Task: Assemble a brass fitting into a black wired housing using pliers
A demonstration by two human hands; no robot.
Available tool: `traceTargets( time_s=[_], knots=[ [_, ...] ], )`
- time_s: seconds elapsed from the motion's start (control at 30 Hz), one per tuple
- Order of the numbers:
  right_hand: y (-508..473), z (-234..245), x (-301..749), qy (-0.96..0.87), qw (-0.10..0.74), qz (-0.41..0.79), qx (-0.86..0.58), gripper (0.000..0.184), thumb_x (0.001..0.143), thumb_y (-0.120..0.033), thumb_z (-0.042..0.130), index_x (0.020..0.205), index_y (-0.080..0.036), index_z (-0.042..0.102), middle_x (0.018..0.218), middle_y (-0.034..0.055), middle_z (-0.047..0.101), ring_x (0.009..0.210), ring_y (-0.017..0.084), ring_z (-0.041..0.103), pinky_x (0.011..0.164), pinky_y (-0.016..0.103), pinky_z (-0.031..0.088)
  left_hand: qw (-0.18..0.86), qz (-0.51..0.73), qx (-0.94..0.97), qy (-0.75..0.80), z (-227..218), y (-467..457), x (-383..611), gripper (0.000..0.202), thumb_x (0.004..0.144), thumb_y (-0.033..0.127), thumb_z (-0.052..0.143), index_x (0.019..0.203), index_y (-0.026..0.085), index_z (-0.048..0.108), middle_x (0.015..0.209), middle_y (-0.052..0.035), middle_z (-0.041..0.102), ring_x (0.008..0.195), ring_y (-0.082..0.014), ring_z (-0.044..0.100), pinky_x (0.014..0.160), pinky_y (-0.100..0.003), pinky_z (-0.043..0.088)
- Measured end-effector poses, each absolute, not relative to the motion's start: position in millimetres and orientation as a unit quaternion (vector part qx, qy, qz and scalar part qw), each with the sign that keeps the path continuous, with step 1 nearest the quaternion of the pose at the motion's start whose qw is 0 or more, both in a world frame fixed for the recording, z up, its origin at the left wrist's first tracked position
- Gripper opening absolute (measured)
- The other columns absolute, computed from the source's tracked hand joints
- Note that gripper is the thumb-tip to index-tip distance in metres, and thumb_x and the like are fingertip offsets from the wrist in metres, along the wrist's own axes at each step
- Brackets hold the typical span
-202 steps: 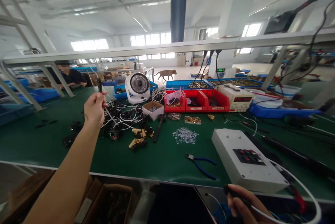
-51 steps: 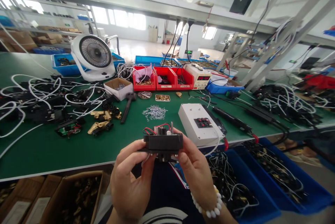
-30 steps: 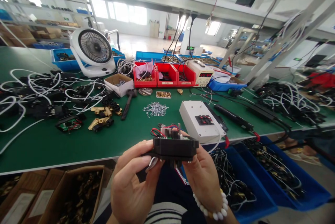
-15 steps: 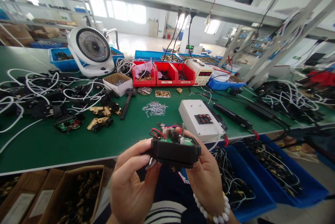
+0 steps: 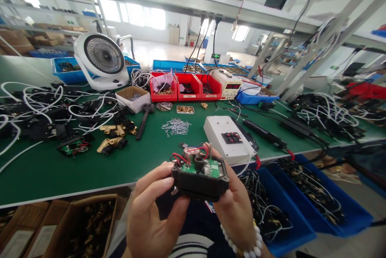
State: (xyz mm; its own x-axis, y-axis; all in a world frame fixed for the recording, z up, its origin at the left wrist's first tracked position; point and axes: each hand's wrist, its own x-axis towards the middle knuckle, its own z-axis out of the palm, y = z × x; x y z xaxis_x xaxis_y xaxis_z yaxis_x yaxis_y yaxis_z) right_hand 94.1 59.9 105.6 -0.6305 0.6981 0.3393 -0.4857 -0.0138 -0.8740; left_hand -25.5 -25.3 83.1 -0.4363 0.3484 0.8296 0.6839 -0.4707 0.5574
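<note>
Both my hands hold a small black open-topped module (image 5: 200,179) just in front of the green bench's near edge. Inside it lies a green circuit board with red wires and a round black part. My left hand (image 5: 153,213) grips its left end with thumb and fingers. My right hand (image 5: 237,209), with a white bead bracelet at the wrist, grips its right end. The module is tilted so its open top faces me.
On the green bench (image 5: 60,169) lie a white tester box (image 5: 227,139), a heap of metal clips (image 5: 175,126), brass fittings (image 5: 113,143), black parts with white cables (image 5: 45,109), a white fan (image 5: 101,61) and red bins (image 5: 188,87). Blue crates (image 5: 319,199) stand at the right, cardboard boxes (image 5: 75,230) below.
Earlier my left hand held a tool over the bench and my right a cable. Since then both hands hold the module, which has tipped toward me, showing its circuit board.
</note>
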Motion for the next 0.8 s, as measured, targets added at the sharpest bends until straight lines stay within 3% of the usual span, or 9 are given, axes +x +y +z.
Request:
traceTargets(
  time_s=[0.1,0.23,0.3,0.43,0.53,0.6,0.7,0.8],
  knots=[
    [58,114,94,-0.591,0.41,0.689,-0.087,0.087,0.071,-0.063,0.076,0.146,-0.031,0.048,0.129,0.0093,0.067,0.12,0.031,0.063,0.105,0.044,0.052,0.101,-0.689,-0.542,-0.471,84,-26,-25,0.042,0.087,0.011,0.069,0.124,0.019,0.052,0.125,-0.0049,0.06,0.122,-0.0136,0.059,0.109,-0.029,0.049],
    [56,120,95,-0.617,0.388,0.672,-0.128,0.099,0.062,-0.063,0.082,0.147,-0.031,0.045,0.132,0.0093,0.065,0.119,0.031,0.064,0.104,0.043,0.053,0.099,-0.687,-0.556,-0.457,85,-26,-25,0.042,0.088,0.011,0.069,0.125,0.019,0.051,0.126,-0.0037,0.06,0.124,-0.0119,0.058,0.111,-0.028,0.047],
    [55,119,96,-0.611,0.406,0.67,-0.119,0.096,0.062,-0.059,0.085,0.145,-0.03,0.047,0.134,0.0096,0.064,0.119,0.031,0.064,0.103,0.042,0.054,0.095,-0.684,-0.56,-0.457,83,-26,-26,0.042,0.087,0.01,0.07,0.124,0.018,0.052,0.127,-0.004,0.06,0.125,-0.013,0.058,0.112,-0.029,0.047],
    [53,117,95,-0.606,0.438,0.661,-0.06,0.074,0.08,-0.041,0.08,0.145,-0.035,0.045,0.133,0.0074,0.065,0.119,0.027,0.064,0.1,0.04,0.056,0.095,-0.683,-0.557,-0.463,82,-26,-26,0.04,0.083,0.011,0.075,0.118,0.017,0.055,0.124,-0.0041,0.061,0.124,-0.0158,0.059,0.114,-0.033,0.045],
    [53,116,94,-0.62,0.456,0.635,-0.076,0.067,0.083,-0.028,0.079,0.142,-0.035,0.049,0.137,0.0061,0.062,0.121,0.025,0.063,0.104,0.037,0.053,0.059,-0.73,-0.524,-0.435,88,-26,-24,0.04,0.087,0.033,0.072,0.12,0.017,0.056,0.117,-0.0044,0.064,0.118,-0.0182,0.062,0.11,-0.035,0.049],
    [53,114,93,-0.634,0.464,0.612,-0.089,0.065,0.08,-0.02,0.08,0.137,-0.034,0.052,0.137,0.0055,0.062,0.121,0.023,0.063,0.105,0.037,0.052,0.038,-0.762,-0.478,-0.436,94,-27,-22,0.033,0.092,0.038,0.065,0.117,0.017,0.058,0.108,-0.0037,0.066,0.111,-0.0171,0.064,0.104,-0.032,0.052],
    [53,109,91,-0.659,0.458,0.592,-0.08,0.068,0.075,-0.01,0.08,0.134,-0.032,0.054,0.136,0.0054,0.062,0.12,0.022,0.063,0.103,0.036,0.053,0.032,-0.751,-0.443,-0.488,99,-30,-23,0.012,0.095,0.018,0.059,0.107,0.018,0.062,0.103,-0.003,0.066,0.103,-0.0139,0.064,0.095,-0.025,0.054],
    [54,105,91,-0.658,0.452,0.597,-0.082,0.072,0.073,-0.005,0.079,0.134,-0.034,0.053,0.138,0.0048,0.06,0.124,0.022,0.06,0.106,0.037,0.051,0.012,-0.718,-0.45,-0.53,100,-34,-29,0.015,0.093,0.008,0.056,0.1,0.019,0.064,0.103,-0.0024,0.064,0.101,-0.0126,0.063,0.091,-0.022,0.053]
  ],
)
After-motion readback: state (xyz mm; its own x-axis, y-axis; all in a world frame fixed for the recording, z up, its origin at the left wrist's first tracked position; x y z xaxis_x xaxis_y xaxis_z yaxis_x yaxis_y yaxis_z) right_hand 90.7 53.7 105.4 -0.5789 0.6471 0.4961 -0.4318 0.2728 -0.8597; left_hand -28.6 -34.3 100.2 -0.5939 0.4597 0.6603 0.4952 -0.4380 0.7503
